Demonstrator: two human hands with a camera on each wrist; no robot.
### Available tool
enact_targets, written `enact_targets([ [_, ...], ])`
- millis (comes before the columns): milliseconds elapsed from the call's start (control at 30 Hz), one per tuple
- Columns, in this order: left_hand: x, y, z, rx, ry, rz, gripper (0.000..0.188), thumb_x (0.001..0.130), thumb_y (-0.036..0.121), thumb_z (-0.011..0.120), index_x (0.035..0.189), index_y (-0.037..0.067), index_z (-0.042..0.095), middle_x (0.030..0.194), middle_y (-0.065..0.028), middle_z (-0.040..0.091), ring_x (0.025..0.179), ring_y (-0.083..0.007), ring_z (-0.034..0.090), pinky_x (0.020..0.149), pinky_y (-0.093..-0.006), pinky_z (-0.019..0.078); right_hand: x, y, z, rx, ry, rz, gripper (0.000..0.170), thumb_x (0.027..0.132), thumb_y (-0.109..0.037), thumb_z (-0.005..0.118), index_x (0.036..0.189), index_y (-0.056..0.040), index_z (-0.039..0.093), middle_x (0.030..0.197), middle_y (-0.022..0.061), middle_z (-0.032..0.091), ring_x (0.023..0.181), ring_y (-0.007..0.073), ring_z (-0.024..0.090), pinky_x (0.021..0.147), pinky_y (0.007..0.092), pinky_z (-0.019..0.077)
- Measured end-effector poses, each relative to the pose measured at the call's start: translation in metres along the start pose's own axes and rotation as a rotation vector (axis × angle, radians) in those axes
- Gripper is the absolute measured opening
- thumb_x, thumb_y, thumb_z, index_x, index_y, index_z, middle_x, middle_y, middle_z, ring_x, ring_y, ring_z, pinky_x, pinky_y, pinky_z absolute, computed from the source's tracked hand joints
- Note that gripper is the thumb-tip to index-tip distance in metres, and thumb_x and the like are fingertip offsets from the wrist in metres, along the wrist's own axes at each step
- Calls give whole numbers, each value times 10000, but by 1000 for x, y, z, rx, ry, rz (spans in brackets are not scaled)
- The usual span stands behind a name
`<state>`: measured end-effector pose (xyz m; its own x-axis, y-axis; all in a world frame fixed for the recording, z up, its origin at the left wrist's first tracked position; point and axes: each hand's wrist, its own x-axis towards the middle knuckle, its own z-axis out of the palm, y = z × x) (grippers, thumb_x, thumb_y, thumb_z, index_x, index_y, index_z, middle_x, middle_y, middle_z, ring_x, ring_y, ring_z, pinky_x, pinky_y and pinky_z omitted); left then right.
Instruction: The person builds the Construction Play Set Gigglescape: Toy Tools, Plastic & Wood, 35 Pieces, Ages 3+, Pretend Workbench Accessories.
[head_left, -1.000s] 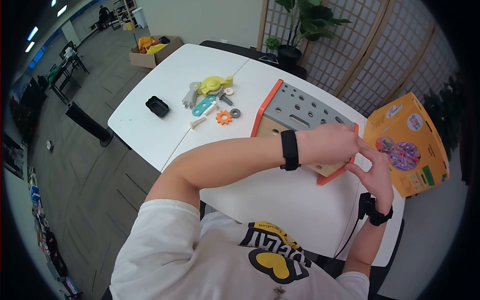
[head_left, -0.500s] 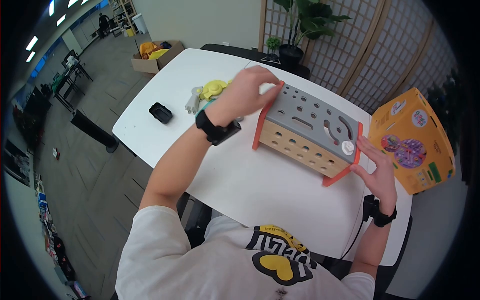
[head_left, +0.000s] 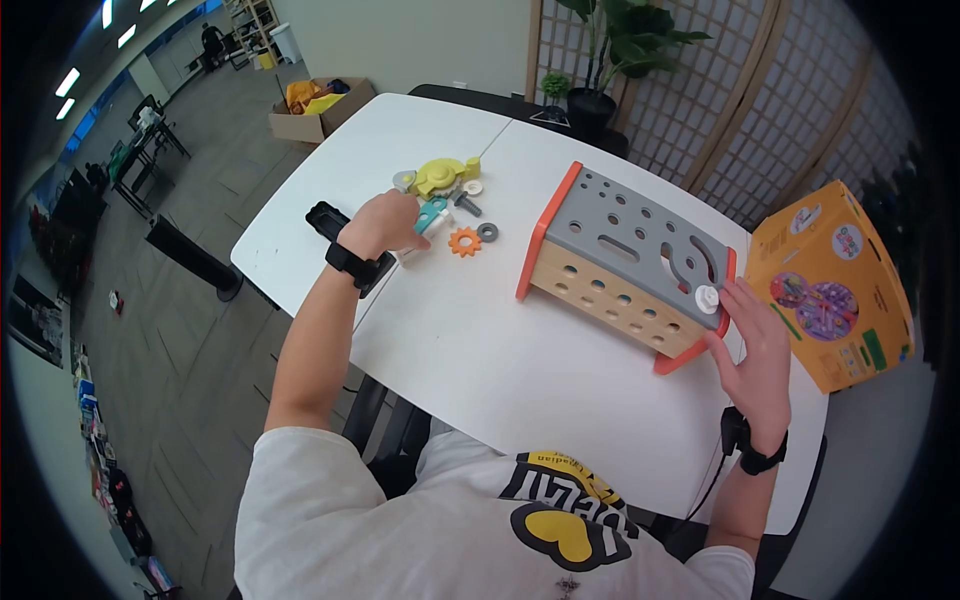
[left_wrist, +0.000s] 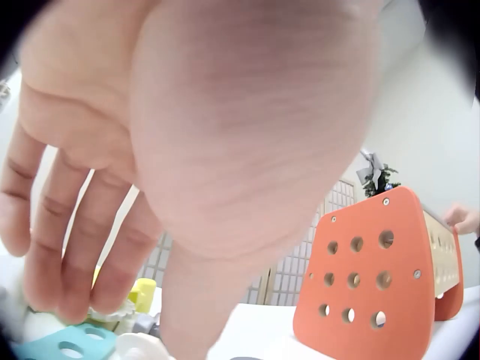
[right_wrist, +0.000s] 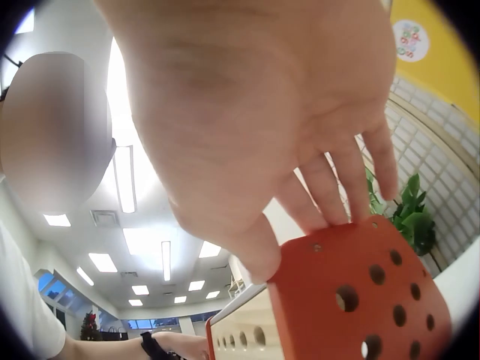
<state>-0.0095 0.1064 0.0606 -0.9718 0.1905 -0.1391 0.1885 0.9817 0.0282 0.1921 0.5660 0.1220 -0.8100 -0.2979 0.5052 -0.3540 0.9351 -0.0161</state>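
My left hand (head_left: 385, 222) is over a group of toy parts, fingers extended downward, at a teal strip with holes (head_left: 432, 214). In the left wrist view its fingers hang close above the strip, near a white part (left_wrist: 142, 346). Beside it lie an orange gear (head_left: 464, 241), a grey nut (head_left: 487, 232), a grey bolt (head_left: 466, 204) and a yellow piece (head_left: 438, 177). My right hand (head_left: 760, 350) rests on the orange end panel (right_wrist: 352, 292) of a wooden toy workbench (head_left: 640, 230), fingers straight, thumb at the front edge. A white knob-like piece (head_left: 707, 299) sits on its grey top.
A black tray (head_left: 326, 218) stands left of my left hand, partly behind the wrist. An upright yellow box (head_left: 830, 290) is at the table's right side. Beyond the white table (head_left: 480, 360) are a cardboard box (head_left: 300, 126), a potted plant (head_left: 590, 105) and a folding screen (head_left: 700, 110).
My left hand has moved away left from the workbench's right end, across its far left corner, down to the loose parts. The white piece on the grey top has come into sight. My right hand stays put.
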Motion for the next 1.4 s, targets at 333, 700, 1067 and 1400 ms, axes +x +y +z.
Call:
enact_targets([
  [333, -25, -20, 23, -59, 23, 48, 229, 687, 123, 772, 857, -23, 727, 877, -237, 726, 873, -395, 718, 809, -432, 595, 78, -166, 89, 425, -241, -434, 331, 881, -192, 713, 1141, 8, 670, 1070, 124, 692, 1001, 289, 683, 836, 401, 559],
  [700, -48, -13, -15, -306, 196, 39, 204, 738, 67, 720, 926, -6, 748, 801, -184, 726, 735, -335, 694, 735, -389, 564, 135, -225, 244, -27, -273, -262, 290, 884, -101, 664, 1096, 90, 715, 1260, 261, 583, 1139, 331, 594, 921, 361, 548],
  [1067, -21, -24, 14, -216, 61, 17, 235, 719, 77, 768, 951, 45, 772, 907, -170, 750, 884, -353, 716, 814, -412, 581, 146, -215, 242, -19, -399, -187, 234, 900, -140, 666, 1060, -4, 770, 1214, 202, 634, 1143, 308, 581, 924, 366, 509],
  [1400, 14, -12, 9, -40, 148, 134, 218, 777, 98, 741, 990, 80, 787, 978, -137, 751, 971, -327, 705, 873, -418, 576, 128, -210, 221, 3, -349, -247, 304, 872, -147, 671, 1102, 47, 707, 1142, 185, 647, 1092, 290, 602, 909, 372, 505],
])
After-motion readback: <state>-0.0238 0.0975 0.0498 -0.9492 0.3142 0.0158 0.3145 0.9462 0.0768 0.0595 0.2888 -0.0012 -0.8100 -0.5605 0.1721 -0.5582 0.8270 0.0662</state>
